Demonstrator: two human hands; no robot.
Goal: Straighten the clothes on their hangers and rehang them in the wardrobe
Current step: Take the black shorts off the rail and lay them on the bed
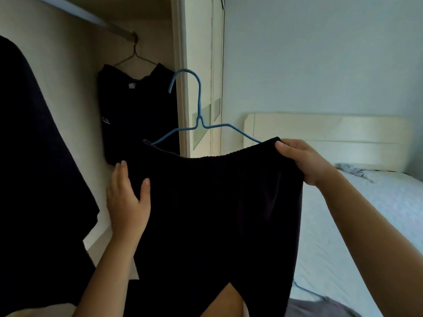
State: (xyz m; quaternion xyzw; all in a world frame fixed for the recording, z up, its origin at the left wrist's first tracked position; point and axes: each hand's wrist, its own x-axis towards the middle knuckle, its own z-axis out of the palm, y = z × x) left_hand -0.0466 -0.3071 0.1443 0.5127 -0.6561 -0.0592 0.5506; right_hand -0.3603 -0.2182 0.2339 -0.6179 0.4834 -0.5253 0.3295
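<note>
A pair of black shorts (212, 213) hangs by its elastic waistband on a blue wire hanger (199, 106), held up in front of the wardrobe opening. My right hand (302, 161) grips the waistband's right end, where the hanger arm disappears under the cloth. My left hand (128, 195) pinches the left side seam of the shorts just below the waistband, thumb in front. The hanger's hook is free in the air, below and right of the wardrobe rail (100, 21).
A black garment on a thin wire hanger (137, 106) hangs at the rail's right end. A large dark garment (39, 156) fills the left. The wardrobe door frame (183, 76) stands behind the hook. A bed (366, 213) with a cream headboard lies to the right.
</note>
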